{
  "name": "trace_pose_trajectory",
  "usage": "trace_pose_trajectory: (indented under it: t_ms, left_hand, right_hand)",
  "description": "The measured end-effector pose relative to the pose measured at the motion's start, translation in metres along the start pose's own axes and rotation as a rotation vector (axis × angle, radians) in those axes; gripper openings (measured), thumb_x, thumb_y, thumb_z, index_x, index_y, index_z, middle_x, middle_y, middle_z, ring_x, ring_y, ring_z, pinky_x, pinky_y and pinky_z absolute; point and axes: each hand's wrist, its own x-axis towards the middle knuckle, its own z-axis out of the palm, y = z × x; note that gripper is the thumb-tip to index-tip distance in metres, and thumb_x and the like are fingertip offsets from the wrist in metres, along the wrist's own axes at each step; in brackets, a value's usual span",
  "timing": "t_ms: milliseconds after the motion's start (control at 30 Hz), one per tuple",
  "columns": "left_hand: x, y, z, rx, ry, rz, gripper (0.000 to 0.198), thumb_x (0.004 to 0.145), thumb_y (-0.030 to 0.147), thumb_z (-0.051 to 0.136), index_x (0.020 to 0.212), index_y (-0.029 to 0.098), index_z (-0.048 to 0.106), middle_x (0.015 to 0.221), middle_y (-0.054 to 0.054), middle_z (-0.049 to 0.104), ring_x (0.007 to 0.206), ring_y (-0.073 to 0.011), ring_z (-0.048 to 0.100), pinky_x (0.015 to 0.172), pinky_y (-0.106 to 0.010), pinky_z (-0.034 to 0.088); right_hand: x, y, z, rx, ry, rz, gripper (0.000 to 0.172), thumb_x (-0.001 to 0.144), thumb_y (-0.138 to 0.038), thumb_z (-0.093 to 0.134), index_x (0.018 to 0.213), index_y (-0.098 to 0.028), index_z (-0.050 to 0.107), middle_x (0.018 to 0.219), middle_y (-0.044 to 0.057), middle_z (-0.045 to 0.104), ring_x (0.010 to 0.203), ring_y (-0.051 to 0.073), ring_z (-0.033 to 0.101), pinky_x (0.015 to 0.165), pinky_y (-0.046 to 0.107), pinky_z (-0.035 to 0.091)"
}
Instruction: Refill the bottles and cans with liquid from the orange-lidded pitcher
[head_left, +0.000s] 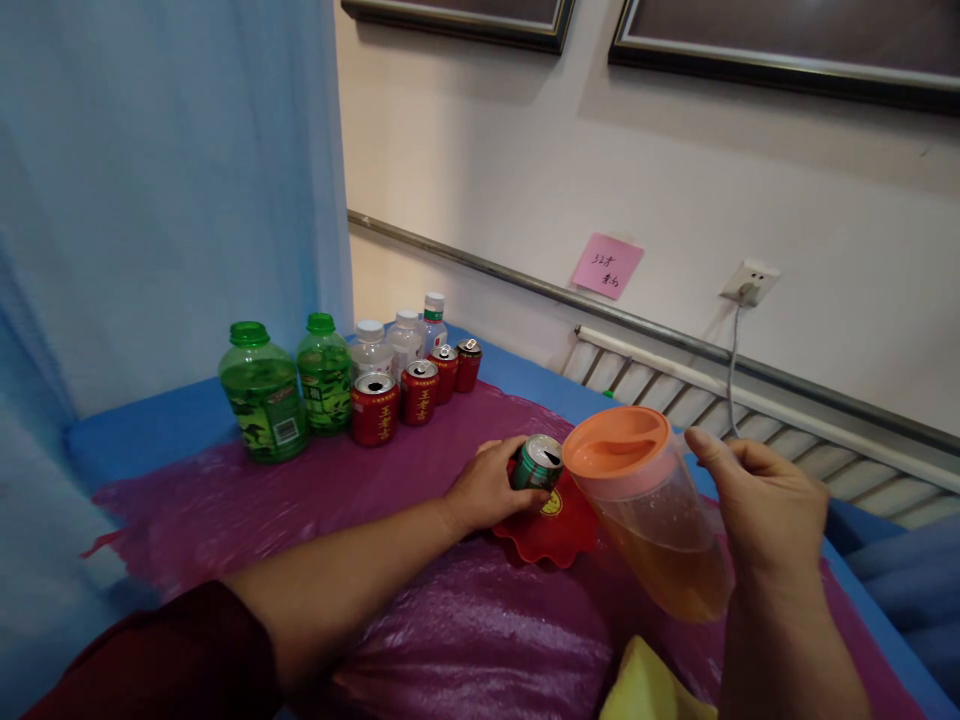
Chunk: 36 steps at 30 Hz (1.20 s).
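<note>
My left hand (491,488) is wrapped round a green drink can (537,465), whose silver top is opened. The can is over a red scalloped mat (551,540) with a yellow emblem. My right hand (769,500) grips a clear plastic pitcher (660,530) from its right side; the handle is hidden by the fingers. An orange lid (619,445) covers the pitcher, which holds amber liquid and is tilted to the left. Its lid edge is close beside the can's top; I cannot tell whether they touch.
Red cans (375,410) stand behind on the left, with clear white-capped bottles (371,350) and two green bottles (264,395). Purple plastic sheeting (450,600) covers the blue table. A yellow cloth (649,685) lies in front. A radiator (675,400) lines the wall.
</note>
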Motion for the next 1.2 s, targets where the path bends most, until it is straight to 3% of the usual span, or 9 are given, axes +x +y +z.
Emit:
trace_pose_trajectory:
  t_ms: [1200]
  left_hand:
    - [-0.0001,0.0000,-0.0001,-0.024,0.008,0.014,0.077,0.063,0.042,0.088,0.134,0.027,0.061,0.132,-0.005,0.070,0.121,-0.0329,0.062,0.106,-0.044,0.046]
  right_hand:
    - [0.0008,0.0026,0.0001,-0.002,-0.001,-0.025,0.048,0.068,-0.060,0.079,0.055,-0.019,0.057,0.055,-0.006,0.033,0.057,0.011,0.031,0.052,0.029,0.023]
